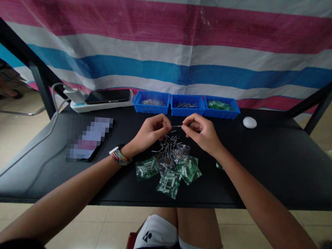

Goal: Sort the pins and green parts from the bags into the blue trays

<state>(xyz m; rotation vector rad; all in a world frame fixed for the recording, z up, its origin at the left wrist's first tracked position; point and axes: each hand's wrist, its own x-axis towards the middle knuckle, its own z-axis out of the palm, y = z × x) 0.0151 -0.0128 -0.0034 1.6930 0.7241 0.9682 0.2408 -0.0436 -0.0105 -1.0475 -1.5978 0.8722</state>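
Observation:
Between both hands, in the head view, runs a thin silvery blind rivet (177, 126). My left hand (151, 130) pinches its left end between thumb and forefinger. My right hand (202, 133) has its thumb and fingertips closed at the other end. Just below the fingers lies a loose pile of similar rivets (168, 144), pointing every way. Against the pile rest several small plastic bags: a green bag (146, 169) to the left, a green bag (169, 183) in front, a green bag (189, 168) to the right, and a clear bag (181, 153).
Behind the hands stand a blue bin (150, 108) with clear bags, a blue bin (187, 111) with metal pieces and a blue bin (221, 113) with green bags. A white mouse (249, 122), a power strip (104, 105) and a phone (91, 138) share the black table (269, 159).

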